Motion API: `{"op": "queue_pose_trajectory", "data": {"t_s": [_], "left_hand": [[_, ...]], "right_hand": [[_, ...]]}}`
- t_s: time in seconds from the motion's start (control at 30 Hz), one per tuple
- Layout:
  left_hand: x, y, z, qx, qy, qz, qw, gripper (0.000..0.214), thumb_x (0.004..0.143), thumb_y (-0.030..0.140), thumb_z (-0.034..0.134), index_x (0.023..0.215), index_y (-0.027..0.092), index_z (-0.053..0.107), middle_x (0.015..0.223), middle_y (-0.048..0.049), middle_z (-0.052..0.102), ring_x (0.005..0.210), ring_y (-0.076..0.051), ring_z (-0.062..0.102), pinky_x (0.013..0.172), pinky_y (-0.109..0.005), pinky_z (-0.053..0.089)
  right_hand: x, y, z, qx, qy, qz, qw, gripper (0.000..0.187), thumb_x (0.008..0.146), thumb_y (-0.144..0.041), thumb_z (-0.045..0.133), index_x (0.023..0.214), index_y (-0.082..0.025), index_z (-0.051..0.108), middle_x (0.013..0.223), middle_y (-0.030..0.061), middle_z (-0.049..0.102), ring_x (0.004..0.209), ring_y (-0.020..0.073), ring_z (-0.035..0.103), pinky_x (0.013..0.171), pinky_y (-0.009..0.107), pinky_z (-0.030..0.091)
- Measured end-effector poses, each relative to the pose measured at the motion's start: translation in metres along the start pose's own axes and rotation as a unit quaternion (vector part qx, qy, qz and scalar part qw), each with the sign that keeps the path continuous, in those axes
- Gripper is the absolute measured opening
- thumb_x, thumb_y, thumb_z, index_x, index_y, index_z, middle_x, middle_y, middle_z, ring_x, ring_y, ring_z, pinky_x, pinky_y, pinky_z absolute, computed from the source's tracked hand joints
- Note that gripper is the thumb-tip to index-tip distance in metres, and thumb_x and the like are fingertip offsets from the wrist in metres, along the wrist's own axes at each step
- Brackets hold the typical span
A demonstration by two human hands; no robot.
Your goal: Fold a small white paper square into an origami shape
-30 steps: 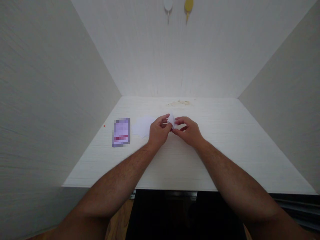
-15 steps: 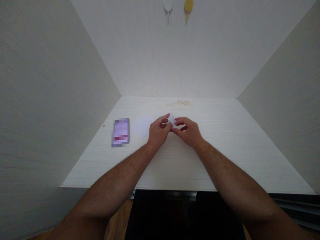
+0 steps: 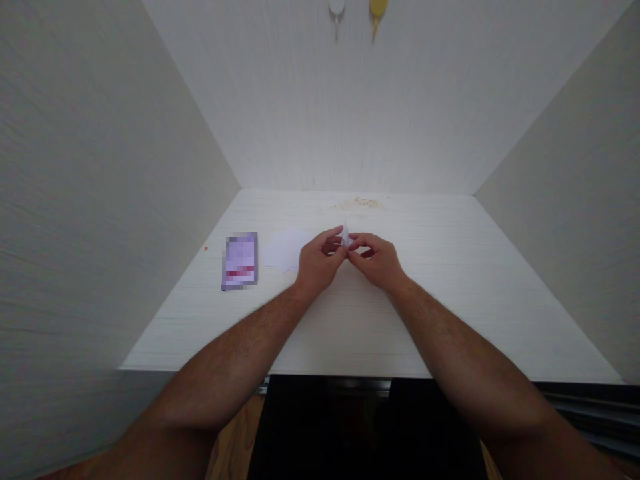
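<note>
A small folded piece of white paper (image 3: 346, 237) stands between my two hands, its pointed tip upward, just above the white desk. My left hand (image 3: 321, 260) pinches its lower left side with thumb and fingers. From the other side my right hand (image 3: 374, 259) holds it too, thumb low and fingertips against the paper. The fingers hide most of the folded piece's lower part. Just left of my left hand, loose sheets of white paper (image 3: 284, 249) lie on the desk, partly covered by that hand.
A purple, pixelated flat rectangular item (image 3: 241, 261) lies on the white desk (image 3: 350, 320) at left. Near it is a tiny red speck (image 3: 206, 249). Brownish marks (image 3: 365, 203) show near the back wall, which bears a white hook (image 3: 337, 9) and a yellow hook (image 3: 378, 9). Panels enclose both sides.
My right fingers have closed in on the folded paper, and both thumbs are nearer each other. The paper now looks narrower and more upright. The view has shifted slightly.
</note>
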State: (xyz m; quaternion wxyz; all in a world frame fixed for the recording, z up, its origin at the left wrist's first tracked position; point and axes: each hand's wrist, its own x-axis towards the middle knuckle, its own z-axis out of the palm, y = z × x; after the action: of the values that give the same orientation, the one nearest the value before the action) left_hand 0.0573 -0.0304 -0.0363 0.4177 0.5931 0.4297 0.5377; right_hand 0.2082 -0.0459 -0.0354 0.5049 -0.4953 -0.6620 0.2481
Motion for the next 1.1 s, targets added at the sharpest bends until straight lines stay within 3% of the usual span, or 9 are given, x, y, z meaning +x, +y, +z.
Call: {"op": "queue_pose_trajectory", "data": {"t_s": [0.2,0.37,0.6,0.93,1.1], "left_hand": [[-0.003,0.010,0.000,0.064,0.002,0.007,0.998,0.018,0.074,0.022,0.074,0.090,0.017,0.070,0.087,-0.0043,0.075,0.076,-0.014,0.071,0.071,-0.026,0.059],[-0.003,0.009,-0.003,0.107,0.018,-0.003,0.994,0.013,0.074,0.029,0.074,0.078,0.018,0.070,0.074,-0.0015,0.073,0.067,-0.014,0.068,0.064,-0.026,0.055],[-0.002,0.012,-0.004,0.112,0.019,-0.012,0.993,0.012,0.074,0.030,0.072,0.077,0.019,0.073,0.074,-0.0004,0.074,0.068,-0.014,0.067,0.067,-0.027,0.054],[-0.005,0.012,-0.001,0.121,0.016,0.012,0.992,0.008,0.075,0.024,0.070,0.080,0.018,0.069,0.074,0.0000,0.074,0.068,-0.013,0.069,0.068,-0.026,0.056],[-0.006,0.012,0.000,0.113,0.008,0.046,0.993,0.018,0.076,0.017,0.066,0.094,0.019,0.065,0.089,-0.0028,0.075,0.076,-0.013,0.071,0.070,-0.025,0.058]], "right_hand": [[0.000,0.004,0.001,0.033,-0.002,0.011,0.999,0.007,0.075,-0.027,0.067,0.072,-0.020,0.065,0.113,0.0081,0.072,0.091,0.0192,0.070,0.065,0.028,0.056],[0.000,0.003,0.000,0.042,-0.013,0.026,0.999,0.008,0.074,-0.029,0.070,0.075,-0.021,0.067,0.116,0.0088,0.070,0.092,0.0197,0.070,0.066,0.030,0.058],[-0.001,-0.002,0.000,0.014,-0.015,0.022,1.000,0.018,0.074,-0.037,0.074,0.075,-0.021,0.065,0.113,0.0077,0.071,0.091,0.0196,0.070,0.063,0.029,0.058],[0.000,0.003,0.003,0.012,0.002,-0.004,1.000,0.008,0.075,-0.027,0.066,0.071,-0.022,0.061,0.108,0.0066,0.072,0.101,0.0220,0.068,0.064,0.029,0.057],[0.000,0.005,0.005,0.028,-0.006,-0.005,1.000,0.008,0.075,-0.024,0.062,0.069,-0.022,0.058,0.109,0.0057,0.072,0.099,0.0211,0.069,0.064,0.029,0.056]]}}
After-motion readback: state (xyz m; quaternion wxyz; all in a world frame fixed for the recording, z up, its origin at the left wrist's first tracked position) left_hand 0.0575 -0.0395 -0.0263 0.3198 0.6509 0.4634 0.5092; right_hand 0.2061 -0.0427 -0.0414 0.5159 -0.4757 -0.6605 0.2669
